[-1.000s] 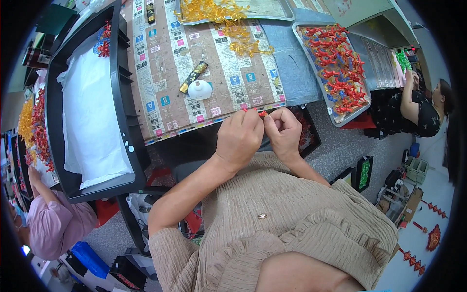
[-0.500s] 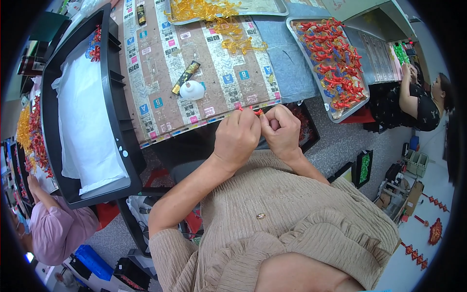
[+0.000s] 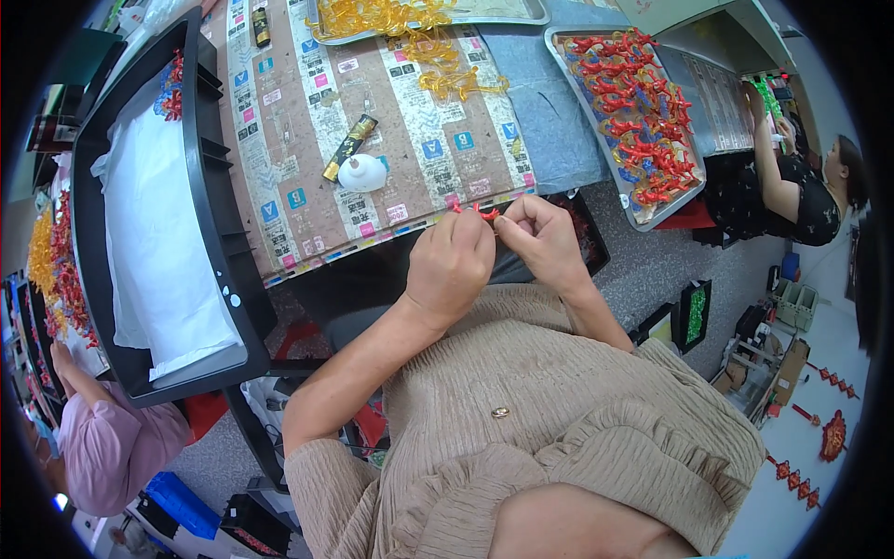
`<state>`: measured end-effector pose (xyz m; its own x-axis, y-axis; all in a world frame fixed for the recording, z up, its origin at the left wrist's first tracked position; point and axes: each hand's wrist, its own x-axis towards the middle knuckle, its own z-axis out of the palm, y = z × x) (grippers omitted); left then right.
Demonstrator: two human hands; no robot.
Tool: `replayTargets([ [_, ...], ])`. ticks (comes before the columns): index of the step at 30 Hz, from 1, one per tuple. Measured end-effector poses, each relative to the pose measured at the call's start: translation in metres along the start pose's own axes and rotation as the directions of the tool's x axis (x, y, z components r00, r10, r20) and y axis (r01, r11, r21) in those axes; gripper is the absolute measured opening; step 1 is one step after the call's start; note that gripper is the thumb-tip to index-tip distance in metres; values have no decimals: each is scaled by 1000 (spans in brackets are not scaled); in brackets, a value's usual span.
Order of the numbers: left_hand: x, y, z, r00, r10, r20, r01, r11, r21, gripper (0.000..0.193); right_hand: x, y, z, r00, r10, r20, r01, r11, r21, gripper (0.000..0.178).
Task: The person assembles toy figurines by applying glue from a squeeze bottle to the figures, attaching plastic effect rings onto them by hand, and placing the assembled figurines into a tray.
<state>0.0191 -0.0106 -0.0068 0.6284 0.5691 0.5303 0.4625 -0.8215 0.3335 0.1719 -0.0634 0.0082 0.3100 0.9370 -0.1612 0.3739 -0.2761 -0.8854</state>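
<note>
A small red plastic piece [image 3: 481, 213] shows between my two hands, just off the near edge of the table. My left hand [image 3: 451, 258] is closed round it, with its back turned up and the fingertips hidden. At the piece's right end my right hand [image 3: 543, 240] is pinched, thumb against curled fingers. Most of the piece is covered by the fingers. Beyond the hands, a white dome-shaped bottle [image 3: 361, 174] with a small nozzle rests on the table beside a black-and-gold tube [image 3: 350, 147]. Translucent yellow plastic pieces [image 3: 462, 84] lie farther off.
A black crate [image 3: 244, 359] lined with white sheet stands at left. A metal tray [image 3: 643, 224] of red, blue and yellow pieces sits at right. Another metal tray [image 3: 503, 13] is at the back. Co-workers sit on both sides, one in black [image 3: 796, 200], one in pink [image 3: 116, 443].
My right hand has turned slightly and its fingers have loosened a little from a tighter curl. More of the red plastic piece shows between the hands. The view has shifted slightly.
</note>
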Motion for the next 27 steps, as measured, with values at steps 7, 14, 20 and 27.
replayTargets([
  [7,0,-2,-3,1000,-15,1,15,999,-31,21,1,2,-7,937,199,286,-325,796,511,15],
  [14,2,-1,-5,998,-49,-43,47,997,-57,23,2,13,-5,912,202,356,-394,670,629,17],
  [20,2,4,-18,994,12,-108,-27,991,-134,33,-7,16,-2,849,29,527,-477,470,743,47],
  [27,8,17,-37,978,74,-197,-93,991,-93,42,-15,-1,-2,819,-124,560,-480,386,788,72],
])
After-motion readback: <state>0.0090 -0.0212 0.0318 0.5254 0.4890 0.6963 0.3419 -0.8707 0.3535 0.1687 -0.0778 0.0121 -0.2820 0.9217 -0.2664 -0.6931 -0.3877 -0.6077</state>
